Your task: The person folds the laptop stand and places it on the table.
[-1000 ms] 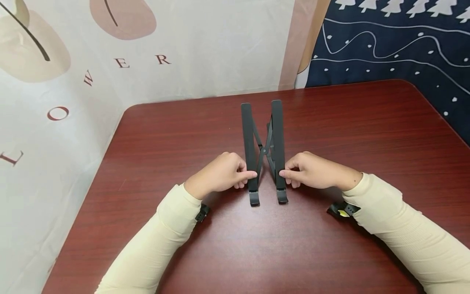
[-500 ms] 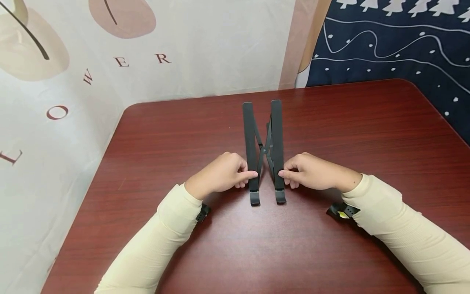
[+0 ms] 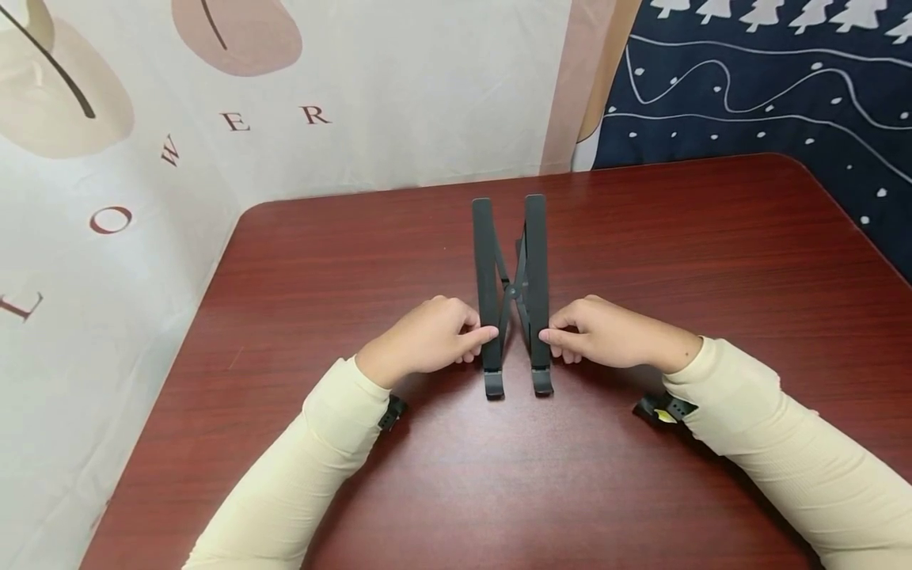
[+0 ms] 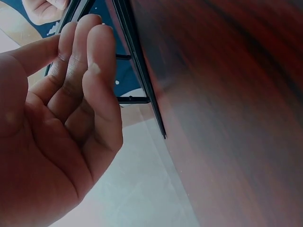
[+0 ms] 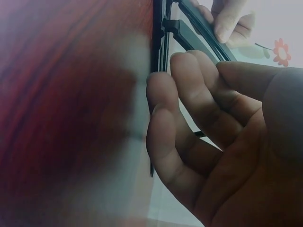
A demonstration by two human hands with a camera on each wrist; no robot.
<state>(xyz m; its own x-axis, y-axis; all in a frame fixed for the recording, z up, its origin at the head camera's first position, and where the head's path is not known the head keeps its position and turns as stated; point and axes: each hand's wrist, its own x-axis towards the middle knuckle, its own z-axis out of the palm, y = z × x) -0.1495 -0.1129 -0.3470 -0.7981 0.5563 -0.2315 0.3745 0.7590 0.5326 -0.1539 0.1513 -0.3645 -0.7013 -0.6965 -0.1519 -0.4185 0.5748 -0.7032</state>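
Note:
A black folding laptop stand (image 3: 485, 269) stands on the table, its two long arms nearly parallel and joined by crossed bars at a pivot. My left hand (image 3: 436, 336) pinches the left arm near its front end, thumb on top and fingers curled at the outer side. On the other side my right hand (image 3: 606, 331) pinches the right arm at about the same height. Small upturned lips end both arms at the front. In the left wrist view, the curled fingers of the left hand (image 4: 90, 90) partly hide the stand; the right wrist view shows the right hand (image 5: 199, 118) likewise.
The reddish-brown wooden table (image 3: 427, 475) has rounded far corners. A pale printed curtain (image 3: 427, 87) with letters hangs along the back and left, and a dark blue cloth (image 3: 748, 95) with white trees covers the back right.
The stand's two arms have drawn slightly closer together, the left one shifting a little right and the right one a little left. Both hands keep their hold.

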